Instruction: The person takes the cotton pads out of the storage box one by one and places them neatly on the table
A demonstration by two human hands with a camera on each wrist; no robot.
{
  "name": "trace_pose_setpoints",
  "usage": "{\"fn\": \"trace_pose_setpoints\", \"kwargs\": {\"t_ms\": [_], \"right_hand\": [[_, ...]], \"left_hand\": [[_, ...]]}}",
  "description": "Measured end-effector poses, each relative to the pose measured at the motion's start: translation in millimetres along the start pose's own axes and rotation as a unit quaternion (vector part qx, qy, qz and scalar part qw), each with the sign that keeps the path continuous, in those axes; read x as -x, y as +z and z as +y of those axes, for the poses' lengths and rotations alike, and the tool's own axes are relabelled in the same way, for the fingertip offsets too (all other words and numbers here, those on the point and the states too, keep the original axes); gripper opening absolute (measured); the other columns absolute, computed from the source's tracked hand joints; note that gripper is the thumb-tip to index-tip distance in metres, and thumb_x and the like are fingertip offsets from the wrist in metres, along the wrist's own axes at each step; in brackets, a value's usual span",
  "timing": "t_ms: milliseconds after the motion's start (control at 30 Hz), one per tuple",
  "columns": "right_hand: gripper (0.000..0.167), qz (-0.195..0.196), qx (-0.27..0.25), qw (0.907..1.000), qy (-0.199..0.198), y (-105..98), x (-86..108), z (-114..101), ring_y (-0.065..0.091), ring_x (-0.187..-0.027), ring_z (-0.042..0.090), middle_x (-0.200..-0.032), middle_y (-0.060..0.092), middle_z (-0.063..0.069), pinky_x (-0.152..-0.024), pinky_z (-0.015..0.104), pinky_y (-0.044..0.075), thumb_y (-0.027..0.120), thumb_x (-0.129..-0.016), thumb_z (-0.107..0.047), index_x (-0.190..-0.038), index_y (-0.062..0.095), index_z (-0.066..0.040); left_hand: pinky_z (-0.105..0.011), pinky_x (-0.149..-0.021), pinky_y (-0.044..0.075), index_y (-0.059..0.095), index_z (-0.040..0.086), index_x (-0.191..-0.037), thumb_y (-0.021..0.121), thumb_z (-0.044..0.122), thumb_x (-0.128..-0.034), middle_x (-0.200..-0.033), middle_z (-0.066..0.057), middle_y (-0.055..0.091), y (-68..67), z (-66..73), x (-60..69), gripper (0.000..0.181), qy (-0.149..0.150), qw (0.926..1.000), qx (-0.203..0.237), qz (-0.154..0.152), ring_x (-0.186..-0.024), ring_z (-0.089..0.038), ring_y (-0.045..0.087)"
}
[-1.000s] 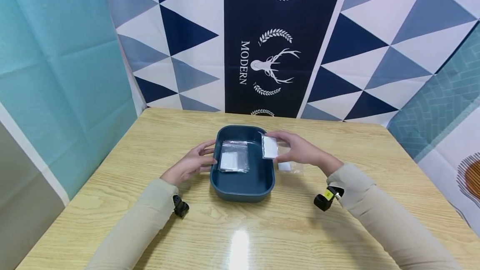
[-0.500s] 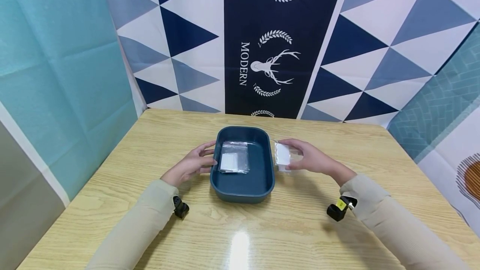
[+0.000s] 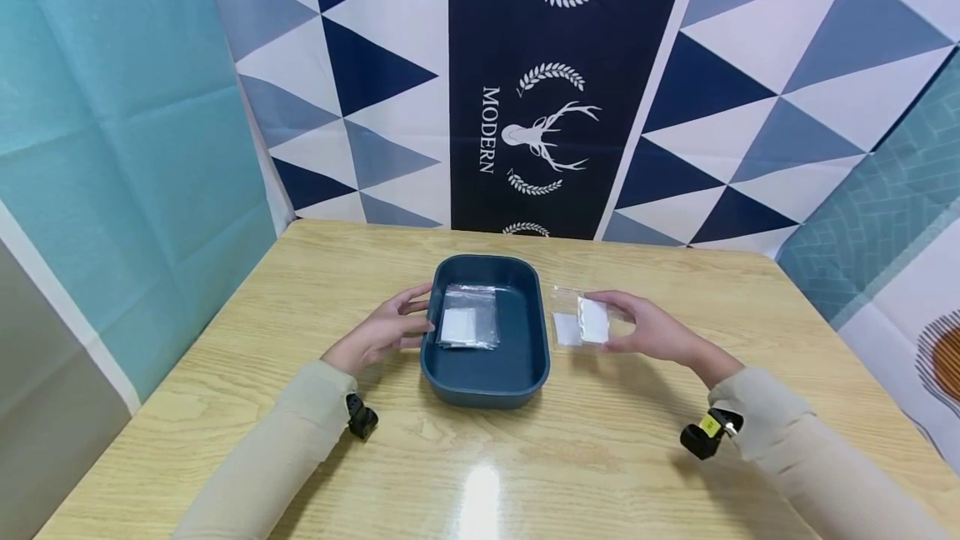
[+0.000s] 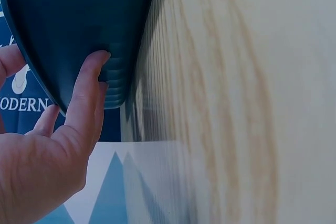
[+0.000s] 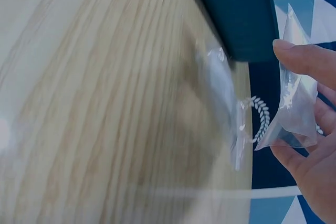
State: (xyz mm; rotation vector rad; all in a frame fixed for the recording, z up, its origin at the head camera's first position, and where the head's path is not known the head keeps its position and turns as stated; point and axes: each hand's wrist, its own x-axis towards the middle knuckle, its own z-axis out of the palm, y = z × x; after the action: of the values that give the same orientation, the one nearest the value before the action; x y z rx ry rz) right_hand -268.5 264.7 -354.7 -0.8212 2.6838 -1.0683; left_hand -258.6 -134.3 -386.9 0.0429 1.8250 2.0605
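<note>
Head view: looks partway. Packet stack point(image 3: 459, 325) sits left inside blue bin point(image 3: 517, 361); loose packet point(image 3: 566, 330) on surface point(image 3: 570, 448) to its right; right grip point(image 3: 651, 332) pinches second packet point(image 3: 594, 322). Left wrist: left grip point(image 4: 52, 156) uncurled, touching bin. Right wrist: second packet held up; how many left, unclear.

In the head view, bright light is flooding the table point(image 3: 480, 448), glaring white near the bottom edge, and my right hand point(image 3: 651, 328) is casting a soft shadow. Both wrist views are looking dimmer and bluer; the box point(image 4: 73, 30) is sinking into darkness, the held bag point(image 5: 296, 106) is glinting, and the wood grain is blurring.
</note>
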Motion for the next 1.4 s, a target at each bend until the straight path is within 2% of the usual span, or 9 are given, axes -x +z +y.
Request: {"fn": "trace_pose_setpoints", "kwargs": {"t_ms": [167,367,600,1133,1400], "right_hand": [[0.073,0.001,0.016,0.9999,0.001,-2,5.0,13,0.038,-0.123,0.032,-0.137,0.044,0.016,-0.098,0.054,0.031,0.079,-0.072,-0.010,-0.137,0.045,-0.008],[0.075,0.001,0.024,0.9997,0.011,-7,10.6,30,0.031,-0.129,0.041,-0.139,0.041,0.019,-0.100,0.059,0.027,0.080,-0.072,-0.013,-0.137,0.044,-0.006],[0.075,-0.003,0.043,0.9984,0.036,-19,14.2,45,0.028,-0.129,0.043,-0.140,0.039,0.021,-0.097,0.064,0.025,0.080,-0.073,-0.021,-0.138,0.044,-0.009],[0.076,-0.029,0.055,0.9960,0.063,-31,16.0,72,0.025,-0.130,0.046,-0.142,0.034,0.023,-0.098,0.067,0.021,0.079,-0.074,-0.022,-0.139,0.042,-0.009],[0.076,-0.041,0.065,0.9955,0.055,-28,15.4,79,0.026,-0.128,0.046,-0.140,0.035,0.027,-0.097,0.067,0.019,0.082,-0.070,-0.019,-0.136,0.046,-0.006]], "left_hand": [[-0.045,-0.089,0.047,0.029,0.017,-0.146,0.056,-0.009,-0.0838,-0.144,-0.016,0.030,-0.7,-1.1,0.9,0.073,-0.001,1.0000,0.001,0.000,-0.120,-0.035,0.046],[-0.044,-0.089,0.047,0.029,0.018,-0.146,0.056,-0.008,-0.0840,-0.145,-0.016,0.031,-1.2,-1.1,0.6,0.072,0.001,1.0000,-0.002,-0.006,-0.119,-0.035,0.047],[-0.045,-0.089,0.047,0.030,0.018,-0.146,0.057,-0.008,-0.0836,-0.144,-0.017,0.031,-1.5,-1.3,0.6,0.073,-0.002,1.0000,0.000,-0.003,-0.119,-0.035,0.047],[-0.045,-0.089,0.047,0.031,0.017,-0.145,0.057,-0.009,-0.0835,-0.144,-0.016,0.032,-1.6,-1.9,-0.5,0.072,0.005,1.0000,-0.002,-0.002,-0.119,-0.034,0.047],[-0.045,-0.089,0.047,0.030,0.017,-0.146,0.057,-0.008,-0.0835,-0.145,-0.016,0.031,-1.3,-1.7,-0.5,0.072,0.006,1.0000,-0.004,-0.002,-0.119,-0.035,0.047]]}}
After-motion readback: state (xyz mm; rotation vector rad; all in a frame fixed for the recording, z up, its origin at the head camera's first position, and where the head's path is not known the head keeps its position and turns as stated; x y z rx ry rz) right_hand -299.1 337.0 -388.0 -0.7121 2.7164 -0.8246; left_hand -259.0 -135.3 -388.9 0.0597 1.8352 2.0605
